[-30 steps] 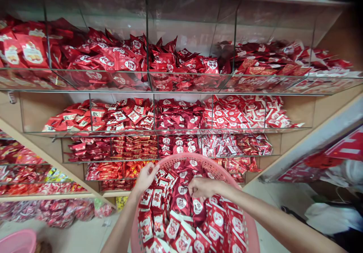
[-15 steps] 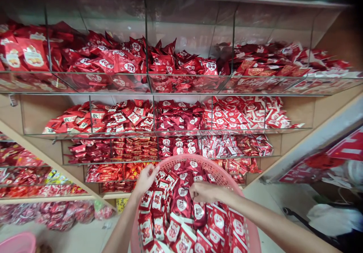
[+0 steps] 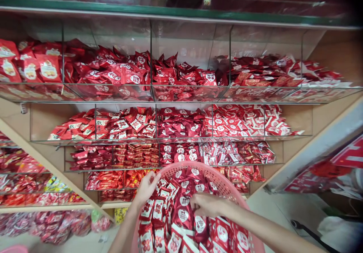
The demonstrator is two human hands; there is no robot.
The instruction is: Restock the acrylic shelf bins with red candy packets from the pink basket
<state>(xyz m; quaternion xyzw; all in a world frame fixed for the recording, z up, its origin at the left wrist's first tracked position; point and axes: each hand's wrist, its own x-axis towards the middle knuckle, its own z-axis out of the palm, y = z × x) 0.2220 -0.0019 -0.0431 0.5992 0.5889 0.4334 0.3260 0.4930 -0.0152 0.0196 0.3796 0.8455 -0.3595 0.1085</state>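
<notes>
A pink plastic basket [image 3: 227, 181] full of small wrapped packets is in front of me at the bottom of the view. My left hand [image 3: 146, 188] is closed over the basket's left rim. Inside the basket, my right hand [image 3: 204, 204] has its fingers curled down among maroon packets [image 3: 182, 214] with round white labels; its fingertips are partly hidden, so I cannot make out what they hold. White-and-red packets [image 3: 159, 209] fill the basket's left side. Brighter red packets [image 3: 222, 233] lie at its lower right, below my right forearm.
Tiered shelves with glass dividers hold many red packets [image 3: 133, 73] ahead of me. Wooden side panels [image 3: 53, 170] slant on the left. Filled plastic bags [image 3: 53, 222] lie on the floor at left. A black handle-like bar [image 3: 309, 232] is at the lower right.
The view has tilted slightly upward, so shelves and basket sit lower in the picture. My left hand stays on the rim. My right hand remains at nearly the same spot among the packets.
</notes>
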